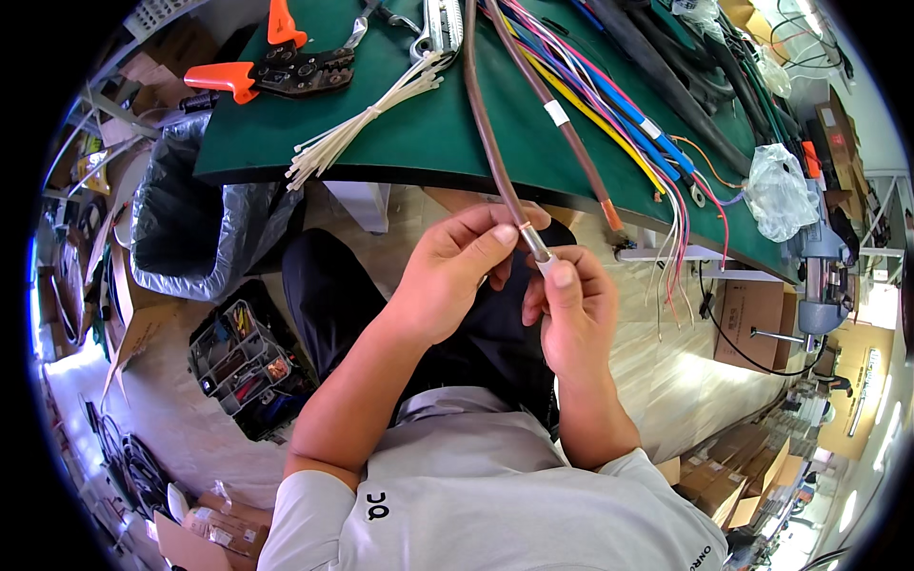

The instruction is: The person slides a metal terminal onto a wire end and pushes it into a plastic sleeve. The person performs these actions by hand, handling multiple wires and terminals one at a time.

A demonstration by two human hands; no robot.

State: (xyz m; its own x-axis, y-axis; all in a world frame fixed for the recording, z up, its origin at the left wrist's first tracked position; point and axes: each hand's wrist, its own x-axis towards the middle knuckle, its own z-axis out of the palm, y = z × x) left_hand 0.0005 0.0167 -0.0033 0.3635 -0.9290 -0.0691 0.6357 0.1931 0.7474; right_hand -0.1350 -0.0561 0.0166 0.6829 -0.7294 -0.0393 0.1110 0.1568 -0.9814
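A thick brown cable (487, 133) hangs over the near edge of the green bench toward me. My left hand (443, 271) pinches it close to its end. A silver metal cable lug (536, 242) sits at that end, with a little copper showing where it meets the brown sheath. My right hand (576, 300) grips the lug's far end between thumb and fingers, which partly hide it. To the right hangs a second brown cable (574, 143) with a white label and a bare copper end (610, 214), touched by neither hand.
On the green bench (400, 143) lie an orange-handled crimping tool (303, 71) and a bundle of white cable ties (367, 124). Coloured wires (628, 114) trail off the right edge near a vise (824, 285). A lined bin (181, 219) and a toolbox (252, 362) stand left.
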